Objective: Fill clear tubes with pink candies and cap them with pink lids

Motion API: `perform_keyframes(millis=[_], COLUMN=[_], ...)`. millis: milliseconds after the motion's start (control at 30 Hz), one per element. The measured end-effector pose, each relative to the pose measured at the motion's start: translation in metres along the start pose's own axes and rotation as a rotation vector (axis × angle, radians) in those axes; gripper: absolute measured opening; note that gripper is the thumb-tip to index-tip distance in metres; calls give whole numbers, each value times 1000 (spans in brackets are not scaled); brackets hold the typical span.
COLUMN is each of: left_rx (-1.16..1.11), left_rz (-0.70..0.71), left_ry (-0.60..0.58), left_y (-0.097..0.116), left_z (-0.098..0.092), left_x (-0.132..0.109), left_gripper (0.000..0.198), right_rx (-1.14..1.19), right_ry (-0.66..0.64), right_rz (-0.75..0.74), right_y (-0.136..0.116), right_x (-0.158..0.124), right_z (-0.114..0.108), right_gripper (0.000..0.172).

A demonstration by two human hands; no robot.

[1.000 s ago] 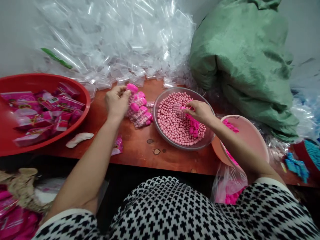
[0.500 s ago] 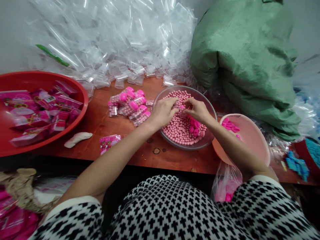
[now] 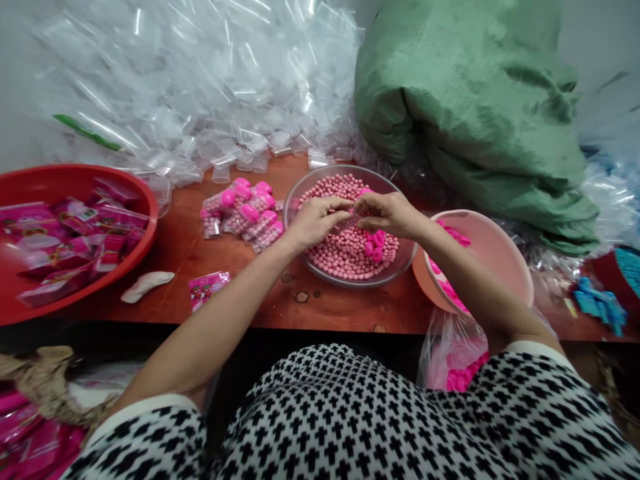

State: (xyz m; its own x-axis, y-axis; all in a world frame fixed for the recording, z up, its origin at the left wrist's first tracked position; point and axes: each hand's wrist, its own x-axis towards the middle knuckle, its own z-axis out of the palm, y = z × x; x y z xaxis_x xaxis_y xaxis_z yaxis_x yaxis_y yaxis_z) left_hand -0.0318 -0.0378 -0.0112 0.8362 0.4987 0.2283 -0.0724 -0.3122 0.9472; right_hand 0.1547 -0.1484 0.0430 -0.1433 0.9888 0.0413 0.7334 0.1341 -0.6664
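My left hand (image 3: 320,221) is closed in a pinch over a grey bowl (image 3: 407,263) of pink beads (image 3: 340,260). What looks like a small clear plastic container (image 3: 344,227) is between its fingers, mostly covered. Facing it, my right hand (image 3: 389,213) has its fingers curled together at the container's other end; what they pinch is hidden. Several bright pink caps (image 3: 374,248) lie on the beads just below my right hand. Left of the bowl is a pile of bead-filled clear containers (image 3: 245,210) with pink caps.
A red basin (image 3: 145,257) of pink packets stands left, near a white curved object (image 3: 147,285) and a printed pink card (image 3: 207,288). Clear empty containers (image 3: 210,80) heap up behind, beside a green sack (image 3: 465,113). Right is a pale pink basin (image 3: 505,267) with caps.
The view has shifted, so the table things sit further left. My hands stay together over the bowl; my right hand has turned, its fingers curling further inward toward my left.
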Motion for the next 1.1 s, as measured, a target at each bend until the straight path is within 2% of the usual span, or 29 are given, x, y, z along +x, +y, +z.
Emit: perform_keyframes(millis=[100, 200, 300, 367, 467, 533, 633, 733, 800, 867, 900, 1033, 1100], left_rx=[143, 231, 303, 309, 149, -85, -415, -533, -549, -558, -562, -563, -555], left_rz=[88, 116, 166, 174, 81, -25, -146, -179, -181, -176, -170, -154, -147], left_ry=[51, 86, 132, 171, 252, 267, 217, 190, 174, 142, 124, 79, 57], left_y=[0, 5, 11, 14, 10, 4, -2, -2, 0, 1, 1, 1, 1], left_z=[6, 11, 10, 7, 1, 0, 4, 7, 7, 6, 5, 5, 6], left_x=[0, 0, 0, -1, -4, -7, -11, -13, -14, -15, -15, -15, -15], left_gripper=[24, 22, 21, 21, 22, 23, 27, 28, 31, 33, 34, 34, 34], right_rx=[-96, -117, -64, -128, -472, -651, -741, -797, -786, -630, -468, 392, 595], right_ry=[-9, 25, 54, 124, 231, 164, -24, -100, -71, 37, 115, 429, 567], right_rz=[-20, -14, 78, 171, 299, 385, 528, 632, 648, 608, 565, 334, 249], right_y=[-1, -4, -4, -1, 4, 4, -1, -1, 4, 11, 13, 5, -7], right_x=[2, 2, -2, -7, -19, -28, -37, -39, -38, -36, -35, -22, -12], right_z=[-2, -1, -4, -9, -15, -10, 11, 32, 35, 29, 24, 13, 16], right_gripper=[17, 16, 13, 10, 15, 17, 25, 35, 32, 25, 24, 46, 51])
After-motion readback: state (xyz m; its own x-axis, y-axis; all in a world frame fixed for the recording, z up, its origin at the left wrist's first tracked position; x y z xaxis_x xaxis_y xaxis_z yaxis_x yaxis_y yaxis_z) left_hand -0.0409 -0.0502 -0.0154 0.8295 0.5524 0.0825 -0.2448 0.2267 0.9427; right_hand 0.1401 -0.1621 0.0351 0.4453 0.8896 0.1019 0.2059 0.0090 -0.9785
